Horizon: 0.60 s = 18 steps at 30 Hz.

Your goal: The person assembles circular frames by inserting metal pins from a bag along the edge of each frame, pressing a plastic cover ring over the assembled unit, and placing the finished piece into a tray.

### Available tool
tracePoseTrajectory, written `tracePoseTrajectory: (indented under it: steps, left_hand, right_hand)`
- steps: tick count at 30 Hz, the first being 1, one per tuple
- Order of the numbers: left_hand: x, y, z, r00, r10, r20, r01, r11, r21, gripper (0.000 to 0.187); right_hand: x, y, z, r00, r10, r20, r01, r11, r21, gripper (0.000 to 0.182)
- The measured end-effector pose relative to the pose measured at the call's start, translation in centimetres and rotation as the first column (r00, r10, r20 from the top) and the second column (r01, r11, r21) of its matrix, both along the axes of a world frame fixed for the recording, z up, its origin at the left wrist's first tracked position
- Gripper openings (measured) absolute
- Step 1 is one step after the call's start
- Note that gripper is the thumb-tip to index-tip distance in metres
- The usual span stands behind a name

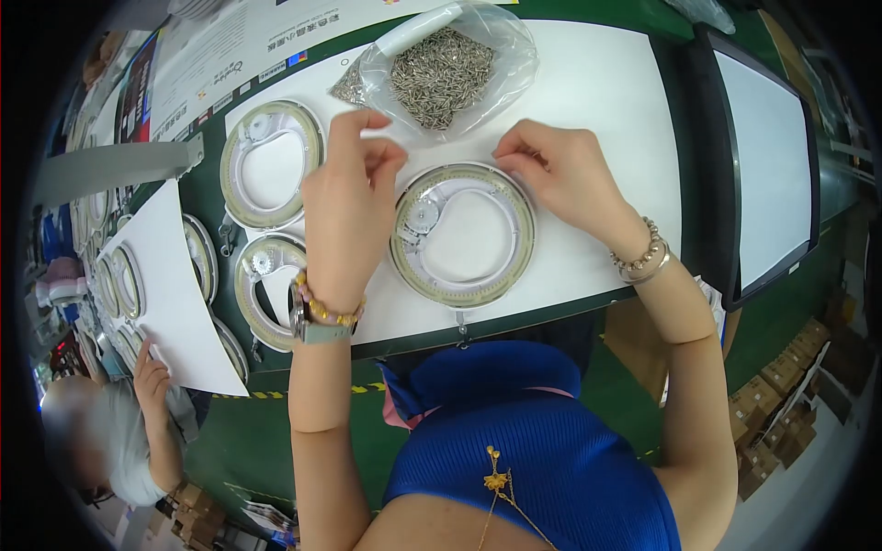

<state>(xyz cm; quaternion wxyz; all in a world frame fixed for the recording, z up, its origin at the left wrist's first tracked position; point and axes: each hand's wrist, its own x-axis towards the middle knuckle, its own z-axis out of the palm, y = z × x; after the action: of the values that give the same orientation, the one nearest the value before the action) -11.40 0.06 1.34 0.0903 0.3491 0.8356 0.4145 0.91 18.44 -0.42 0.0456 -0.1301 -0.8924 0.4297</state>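
Observation:
My left hand (349, 197) is raised above the table, left of the middle ring-shaped part (401, 260). Its thumb and a finger are pinched together; anything between them is too small to make out. My right hand (571, 174) is at the upper right rim of that ring, thumb and finger also closed in a pinch, with whatever they hold hidden. The ring lies flat, with a pale band, a white inner frame and a round clear piece on its left. Beyond both hands lies an open clear plastic bag (510, 64) of small metal screws (441, 78).
Two similar rings, an upper one (230, 174) and a lower one (246, 298), lie left. A black-framed panel (772, 165) stands right. A grey metal arm (119, 170) reaches in from the left. Another person's hand (152, 378) is beside more rings at lower left.

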Motion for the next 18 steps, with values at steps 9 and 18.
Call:
tracePoseTrajectory:
  steps: [9, 18]
  left_hand:
    - [1.2, -1.7, -1.1, 0.993, 0.025, 0.118, -0.023, 1.0, -0.017, 0.028]
    - [1.1, -1.8, -1.4, 0.994, 0.005, 0.109, -0.005, 1.0, -0.008, 0.026]
  right_hand:
    - [0.0, -0.6, -1.1, 0.962, 0.155, -0.226, -0.101, 0.967, 0.232, 0.004]
    - [0.0, -0.4, -0.6, 0.954, 0.237, -0.186, -0.171, 0.935, 0.311, 0.005]
